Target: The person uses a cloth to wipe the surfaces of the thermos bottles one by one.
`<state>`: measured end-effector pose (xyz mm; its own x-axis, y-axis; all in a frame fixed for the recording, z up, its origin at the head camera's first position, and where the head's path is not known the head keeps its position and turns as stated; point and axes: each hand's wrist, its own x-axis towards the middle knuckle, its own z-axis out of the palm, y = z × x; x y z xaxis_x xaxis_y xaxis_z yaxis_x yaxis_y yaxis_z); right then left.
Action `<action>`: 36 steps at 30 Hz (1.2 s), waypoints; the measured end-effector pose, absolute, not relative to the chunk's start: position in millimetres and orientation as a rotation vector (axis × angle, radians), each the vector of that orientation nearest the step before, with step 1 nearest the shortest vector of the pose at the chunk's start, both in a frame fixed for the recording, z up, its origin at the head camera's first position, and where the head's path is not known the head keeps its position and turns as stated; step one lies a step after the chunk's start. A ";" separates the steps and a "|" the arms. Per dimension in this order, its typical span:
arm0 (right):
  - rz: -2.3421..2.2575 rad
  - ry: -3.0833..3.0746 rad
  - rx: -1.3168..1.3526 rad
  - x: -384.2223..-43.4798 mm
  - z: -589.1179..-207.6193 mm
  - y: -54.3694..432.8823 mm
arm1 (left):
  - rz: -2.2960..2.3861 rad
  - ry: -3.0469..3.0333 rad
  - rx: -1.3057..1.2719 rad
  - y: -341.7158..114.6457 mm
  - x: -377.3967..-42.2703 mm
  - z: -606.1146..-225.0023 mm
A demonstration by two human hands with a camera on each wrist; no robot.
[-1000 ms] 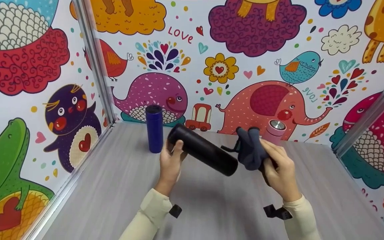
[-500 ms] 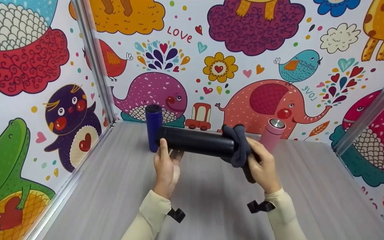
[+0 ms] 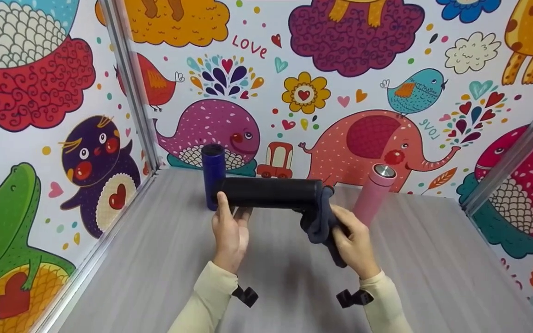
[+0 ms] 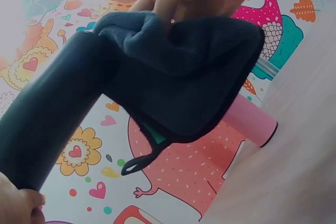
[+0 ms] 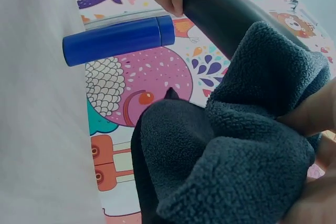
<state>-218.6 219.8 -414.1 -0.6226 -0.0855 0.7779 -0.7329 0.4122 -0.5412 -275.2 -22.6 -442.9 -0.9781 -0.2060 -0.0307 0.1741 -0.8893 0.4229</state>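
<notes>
My left hand (image 3: 230,233) grips a black bottle (image 3: 271,193) near its left end and holds it level above the table. In my right hand (image 3: 355,240) is a bunched dark grey-blue cloth (image 3: 319,222), pinched between thumb and fingers. The cloth lies against the bottle's right end. In the left wrist view the cloth (image 4: 184,72) hangs down with a small loop at one corner. Its fuzzy pile (image 5: 247,166) fills much of the right wrist view, the bottle (image 5: 220,14) running behind it.
A blue bottle (image 3: 212,173) stands at the back left of the grey table (image 3: 155,259), partly behind the black bottle. A pink bottle (image 3: 374,192) with a silver-topped lid stands at the back right. Patterned walls (image 3: 248,27) enclose the table, with a metal post (image 3: 130,83) at the left corner.
The black bottle has swung from a slant to level and shifted left. My right hand has brought the cloth leftward and down onto the bottle's right end.
</notes>
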 end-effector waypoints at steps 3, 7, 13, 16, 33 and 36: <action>1.187 -1.942 0.740 -211.3 -415.9 217.8 | -2.873 -0.618 0.126 -22.7 -276.0 -442.7; 1.113 -1.862 0.804 -204.1 -413.1 214.2 | -2.860 -0.616 0.123 -22.0 -276.6 -443.1; 1.049 -1.797 0.857 -202.1 -398.9 211.2 | -2.851 -0.656 0.126 -20.7 -274.8 -444.6; 1.039 -1.803 0.857 -205.2 -388.5 211.5 | -2.854 -0.672 0.128 -20.4 -273.5 -445.6; 1.125 -1.996 0.732 -232.7 -408.8 227.2 | -2.886 -0.611 0.140 -20.9 -270.8 -441.6; 1.107 -1.984 0.738 -235.0 -427.7 232.9 | -2.882 -0.600 0.147 -21.6 -271.9 -441.0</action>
<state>-235.0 232.9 -427.7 -0.5645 -0.1267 0.8157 -0.7606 0.4636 -0.4545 -271.9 -21.6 -441.0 -0.9763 -0.2085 -0.0575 0.1682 -0.8991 0.4042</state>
